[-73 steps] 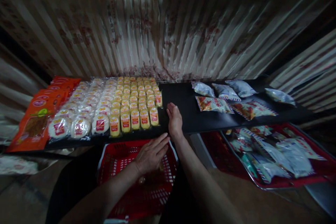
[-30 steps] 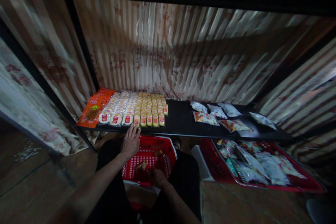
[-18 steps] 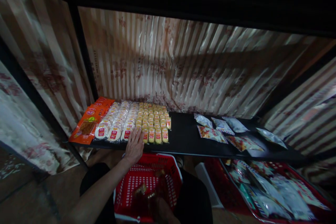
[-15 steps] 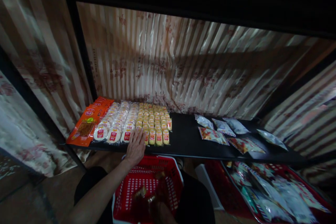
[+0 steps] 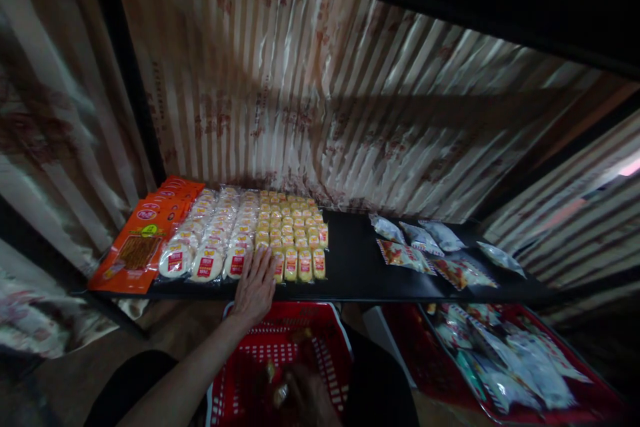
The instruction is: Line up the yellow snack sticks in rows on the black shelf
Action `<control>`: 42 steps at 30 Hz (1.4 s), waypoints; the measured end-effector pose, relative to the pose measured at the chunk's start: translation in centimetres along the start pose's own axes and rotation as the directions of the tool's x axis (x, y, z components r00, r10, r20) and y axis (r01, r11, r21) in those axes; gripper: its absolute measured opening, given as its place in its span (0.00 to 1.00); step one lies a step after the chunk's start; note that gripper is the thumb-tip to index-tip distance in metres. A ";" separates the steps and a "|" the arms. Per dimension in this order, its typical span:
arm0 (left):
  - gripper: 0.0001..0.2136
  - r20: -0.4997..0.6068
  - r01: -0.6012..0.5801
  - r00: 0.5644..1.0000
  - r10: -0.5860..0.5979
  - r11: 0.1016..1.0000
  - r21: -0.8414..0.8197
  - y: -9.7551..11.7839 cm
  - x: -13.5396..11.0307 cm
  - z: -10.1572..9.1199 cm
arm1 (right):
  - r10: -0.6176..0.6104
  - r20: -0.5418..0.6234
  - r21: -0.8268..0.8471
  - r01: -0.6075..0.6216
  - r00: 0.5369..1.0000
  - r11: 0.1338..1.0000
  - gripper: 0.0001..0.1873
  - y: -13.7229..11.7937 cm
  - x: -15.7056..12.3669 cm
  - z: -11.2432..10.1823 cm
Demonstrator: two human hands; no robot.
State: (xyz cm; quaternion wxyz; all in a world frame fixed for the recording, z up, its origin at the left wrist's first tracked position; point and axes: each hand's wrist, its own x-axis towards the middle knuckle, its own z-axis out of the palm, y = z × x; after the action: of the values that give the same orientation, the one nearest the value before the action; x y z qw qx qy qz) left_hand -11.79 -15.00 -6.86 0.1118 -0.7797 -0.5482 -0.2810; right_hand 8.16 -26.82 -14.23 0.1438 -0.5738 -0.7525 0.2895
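My left hand (image 5: 256, 284) lies flat, fingers stretched out, on the front row of small yellow packets (image 5: 294, 235) at the front edge of the black shelf (image 5: 350, 267). Round white packets (image 5: 210, 240) lie in rows just left of them. My right hand (image 5: 305, 400) is down inside the red basket (image 5: 320, 340) in my lap. It is dark there, and its fingers seem curled around small packets (image 5: 276, 392). What exactly they grip is hard to make out.
Orange flat packs (image 5: 145, 233) lie at the shelf's left end. Silvery and red snack bags (image 5: 425, 247) are spread on the right part of the shelf. A second red basket (image 5: 595, 393) full of bags stands lower right. Striped cloth hangs behind.
My right hand left the shelf and went down into the red basket. My left hand rose from the basket onto the yellow packets and stays there. The view has drifted slightly.
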 end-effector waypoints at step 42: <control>0.25 -0.069 0.031 0.997 -0.036 0.997 -0.076 1.2 1.7 0.1 | 0.204 -0.591 0.245 -0.067 0.781 0.967 0.40 -2.4 17.1 -11.7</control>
State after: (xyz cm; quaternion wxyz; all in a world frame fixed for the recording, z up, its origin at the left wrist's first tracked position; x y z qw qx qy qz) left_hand -10.21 -14.09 -5.88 0.0968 -0.7637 -0.5460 -0.3306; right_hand 7.60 -7.87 -5.49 0.4178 -0.6708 -0.5870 0.1759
